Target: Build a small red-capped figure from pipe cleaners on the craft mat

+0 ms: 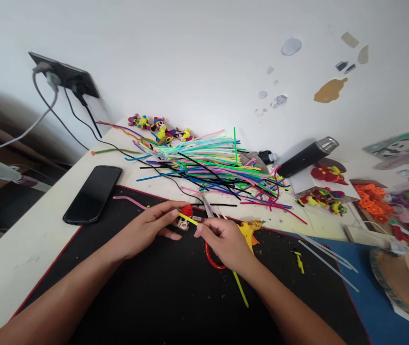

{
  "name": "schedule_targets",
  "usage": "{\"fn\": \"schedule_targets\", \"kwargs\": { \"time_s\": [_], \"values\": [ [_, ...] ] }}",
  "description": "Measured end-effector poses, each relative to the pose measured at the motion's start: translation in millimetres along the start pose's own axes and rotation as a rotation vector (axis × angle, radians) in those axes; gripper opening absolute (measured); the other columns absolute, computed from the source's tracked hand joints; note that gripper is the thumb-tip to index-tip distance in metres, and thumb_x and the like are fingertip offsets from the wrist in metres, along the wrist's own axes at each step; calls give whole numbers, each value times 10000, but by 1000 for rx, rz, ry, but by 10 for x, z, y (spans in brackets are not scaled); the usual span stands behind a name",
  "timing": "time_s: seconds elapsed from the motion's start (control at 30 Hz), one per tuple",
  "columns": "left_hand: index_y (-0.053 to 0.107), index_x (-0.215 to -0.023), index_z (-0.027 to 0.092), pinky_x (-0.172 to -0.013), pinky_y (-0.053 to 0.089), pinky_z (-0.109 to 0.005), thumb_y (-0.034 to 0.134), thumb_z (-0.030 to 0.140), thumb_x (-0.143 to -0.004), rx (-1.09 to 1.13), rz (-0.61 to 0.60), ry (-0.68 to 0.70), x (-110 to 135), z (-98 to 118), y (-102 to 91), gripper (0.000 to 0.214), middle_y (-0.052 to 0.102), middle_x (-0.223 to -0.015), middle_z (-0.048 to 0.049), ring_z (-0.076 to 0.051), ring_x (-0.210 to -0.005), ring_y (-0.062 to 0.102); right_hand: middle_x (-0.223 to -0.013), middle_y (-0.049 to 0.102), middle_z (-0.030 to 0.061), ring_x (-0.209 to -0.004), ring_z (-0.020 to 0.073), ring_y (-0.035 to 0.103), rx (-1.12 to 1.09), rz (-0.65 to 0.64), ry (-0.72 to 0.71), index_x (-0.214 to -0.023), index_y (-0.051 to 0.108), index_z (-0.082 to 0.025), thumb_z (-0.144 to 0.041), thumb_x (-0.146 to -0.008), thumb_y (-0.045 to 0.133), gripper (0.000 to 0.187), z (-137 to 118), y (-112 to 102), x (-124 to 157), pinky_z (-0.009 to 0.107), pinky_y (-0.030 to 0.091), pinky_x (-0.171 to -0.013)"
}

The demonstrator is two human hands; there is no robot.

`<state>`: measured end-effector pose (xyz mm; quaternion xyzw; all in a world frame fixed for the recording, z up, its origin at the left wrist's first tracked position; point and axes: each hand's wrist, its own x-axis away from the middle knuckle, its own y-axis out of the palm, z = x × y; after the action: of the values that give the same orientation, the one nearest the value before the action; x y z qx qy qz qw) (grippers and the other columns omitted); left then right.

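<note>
A yellow pipe cleaner (189, 219) stretches between my two hands, above a black mat (147, 297). My left hand (156, 221) pinches its left end between thumb and fingers. My right hand (226, 242) is closed on it farther along, and a yellow length shows below that hand. Just behind the strip are a red fuzzy piece (187, 210) and a small white-and-black piece (183, 224); whether my left fingers hold these I cannot tell. Scissors with a red handle (212, 258) lie partly under my right hand. Beside it rests a yellow glue gun (248, 233).
Many coloured pipe cleaners (208, 165) are heaped behind the mat, with small fuzzy figures (161, 128) at the wall. A phone (93, 194) lies left. To the right are a black flask (308, 155), a yellow bit (300, 262), clear sticks (328, 263) and a round tape roll (398, 287).
</note>
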<state>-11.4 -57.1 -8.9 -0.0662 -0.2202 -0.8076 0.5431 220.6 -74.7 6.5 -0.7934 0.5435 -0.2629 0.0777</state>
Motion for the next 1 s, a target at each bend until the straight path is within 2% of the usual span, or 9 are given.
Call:
{"fn": "schedule_targets", "kwargs": {
  "time_s": [0.17, 0.3, 0.5, 1.0],
  "values": [
    [742, -1277, 221, -762, 654, -360, 746, 462, -906, 111, -15, -31, -14, -14, 41, 442, 752, -1146, -123, -275, -984, 718, -585, 485, -26, -537, 120, 375, -14, -7, 1, -866, 785, -192, -449, -967, 581, 343, 10, 16, 2, 255, 248, -516],
    [730, -1288, 220, -773, 652, -353, 743, 471, -912, 101, -18, -35, -16, -16, 47, 453, 755, -1121, -123, -277, -1005, 715, -594, 501, -22, -544, 119, 399, -29, -10, -9, -849, 776, -191, -439, -970, 585, 336, 9, 5, 7, 250, 269, -517],
    [716, -1320, 208, -755, 652, -346, 718, 451, -932, 131, -18, -48, -14, -27, 51, 458, 756, -1079, -136, -277, -994, 714, -528, 401, -48, -475, 109, 365, -66, 8, 32, -840, 756, -191, -493, -962, 605, 358, 10, -57, 12, 250, 260, -481],
    [696, -1310, 192, -745, 659, -358, 678, 480, -958, 139, -31, -45, -26, -84, 34, 456, 756, -1126, -148, -278, -997, 723, -544, 431, -42, -477, 105, 350, 13, -27, 22, -854, 774, -191, -451, -978, 583, 345, -4, -70, 28, 253, 246, -477]
  ]
}}
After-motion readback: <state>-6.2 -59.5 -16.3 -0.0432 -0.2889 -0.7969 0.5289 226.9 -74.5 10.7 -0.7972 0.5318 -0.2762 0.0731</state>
